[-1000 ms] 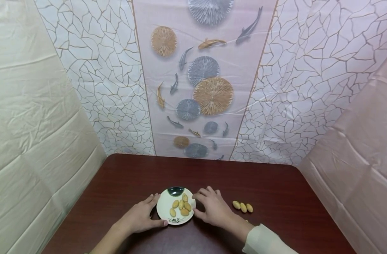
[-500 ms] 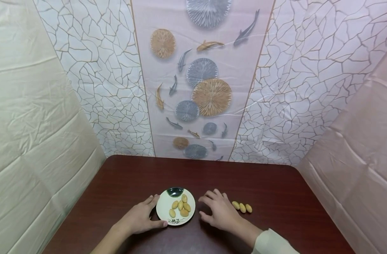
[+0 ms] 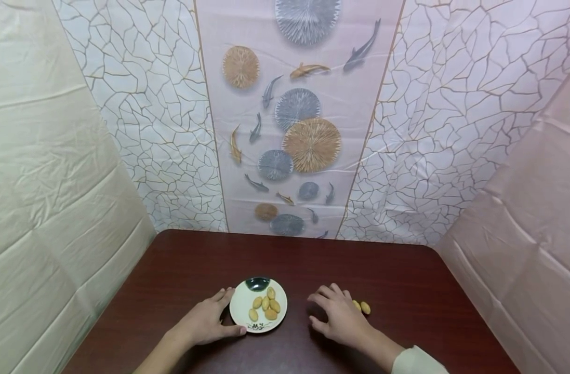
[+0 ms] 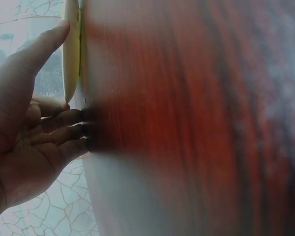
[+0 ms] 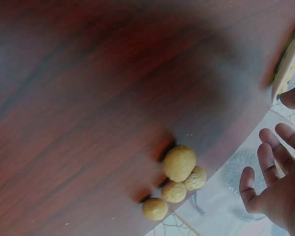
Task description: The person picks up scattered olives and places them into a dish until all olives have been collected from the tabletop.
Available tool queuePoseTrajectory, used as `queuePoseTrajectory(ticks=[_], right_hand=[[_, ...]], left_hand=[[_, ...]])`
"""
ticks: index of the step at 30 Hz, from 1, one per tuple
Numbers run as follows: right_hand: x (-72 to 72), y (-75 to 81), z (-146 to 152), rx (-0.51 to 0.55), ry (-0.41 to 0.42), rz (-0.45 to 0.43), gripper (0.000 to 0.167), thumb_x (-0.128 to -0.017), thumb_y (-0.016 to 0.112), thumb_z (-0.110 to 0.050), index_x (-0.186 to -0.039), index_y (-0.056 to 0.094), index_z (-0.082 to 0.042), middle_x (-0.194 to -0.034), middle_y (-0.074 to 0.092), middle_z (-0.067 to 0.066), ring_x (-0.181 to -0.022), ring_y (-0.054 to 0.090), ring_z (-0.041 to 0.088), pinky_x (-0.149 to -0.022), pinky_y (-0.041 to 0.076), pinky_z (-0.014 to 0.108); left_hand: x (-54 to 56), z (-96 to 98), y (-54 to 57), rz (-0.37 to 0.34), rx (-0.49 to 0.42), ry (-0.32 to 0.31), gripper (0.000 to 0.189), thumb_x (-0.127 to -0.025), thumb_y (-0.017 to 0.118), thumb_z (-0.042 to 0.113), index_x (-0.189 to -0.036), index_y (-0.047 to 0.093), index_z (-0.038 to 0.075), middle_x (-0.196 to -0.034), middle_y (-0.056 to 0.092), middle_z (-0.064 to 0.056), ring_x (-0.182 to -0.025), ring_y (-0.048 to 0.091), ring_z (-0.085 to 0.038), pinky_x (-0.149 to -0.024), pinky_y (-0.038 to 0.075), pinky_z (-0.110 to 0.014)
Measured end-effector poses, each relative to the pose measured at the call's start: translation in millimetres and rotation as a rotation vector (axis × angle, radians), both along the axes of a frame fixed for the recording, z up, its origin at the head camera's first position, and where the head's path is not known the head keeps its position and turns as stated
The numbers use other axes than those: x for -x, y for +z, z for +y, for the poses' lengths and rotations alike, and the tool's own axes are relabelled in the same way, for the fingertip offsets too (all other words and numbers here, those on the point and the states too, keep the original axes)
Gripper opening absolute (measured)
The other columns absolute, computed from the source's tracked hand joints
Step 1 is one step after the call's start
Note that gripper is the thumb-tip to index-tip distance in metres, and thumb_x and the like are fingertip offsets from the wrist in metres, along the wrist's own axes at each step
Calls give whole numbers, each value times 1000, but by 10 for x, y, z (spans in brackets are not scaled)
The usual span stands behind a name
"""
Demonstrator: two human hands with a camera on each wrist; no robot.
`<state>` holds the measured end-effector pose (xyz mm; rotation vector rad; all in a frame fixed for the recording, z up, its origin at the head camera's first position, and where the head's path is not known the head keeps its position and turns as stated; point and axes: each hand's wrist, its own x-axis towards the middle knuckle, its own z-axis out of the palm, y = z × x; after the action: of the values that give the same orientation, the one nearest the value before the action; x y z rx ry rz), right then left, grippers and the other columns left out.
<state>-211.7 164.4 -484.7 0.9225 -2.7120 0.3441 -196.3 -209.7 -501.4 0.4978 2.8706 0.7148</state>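
Note:
A small white plate [image 3: 240, 304] with a dark green patch and a floral print lies on the table, bearing several small yellow oval fruits [image 3: 270, 314]. My left hand [image 3: 206, 319] holds the plate's left rim; in the left wrist view, thumb and index fingertip meet the plate's edge [image 4: 71, 59]. To the right of the plate, my right hand [image 3: 343, 318] hovers over the table, fingers loosely curved, nothing in them. More yellow fruits [image 3: 365, 308] lie beyond it, partly hidden by the hand. Several loose ones, including a nearer fruit [image 5: 179, 163], show in the right wrist view.
The dark reddish-brown table [image 3: 196, 259] has rounded far corners. Behind it hangs a patterned cloth [image 3: 308, 145] with fish and round motifs, and plain pale cloth [image 3: 55, 208] closes off the sides.
My right hand has drawn away from the plate's right rim and moved right, now covering part of the row of loose fruits. The left hand and the plate have stayed put.

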Motion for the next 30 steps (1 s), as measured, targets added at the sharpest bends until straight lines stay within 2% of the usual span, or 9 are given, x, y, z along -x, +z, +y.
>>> queuePoseTrajectory(ticks=[10,19,30], right_hand=[[-33,-14,144,7,-32,-6,33,-92,89,-28,-122,79,-18,-115,72,-8,-98,54,12,-76,43,36],[-65,-17,261,-13,-52,74,34,-88,89,-22,-120,79,-19,-113,71,-10,-98,53,11,-77,40,32],[-63,-56,404,-31,-96,14,33,-91,90,-26,-121,80,-19,-112,70,-8,-96,52,12,-77,42,35]], left_hand=[[-4,1,-12,-4,-6,12,120,-85,84,71,-167,41,-4,-168,47,-33,-151,53,-53,-116,51,-69],[5,-6,-40,10,-3,13,120,-84,84,72,-167,42,-5,-168,48,-32,-152,53,-53,-116,51,-69],[10,-6,-48,16,-6,11,120,-84,85,70,-166,42,-6,-168,47,-34,-150,55,-54,-115,52,-69]])
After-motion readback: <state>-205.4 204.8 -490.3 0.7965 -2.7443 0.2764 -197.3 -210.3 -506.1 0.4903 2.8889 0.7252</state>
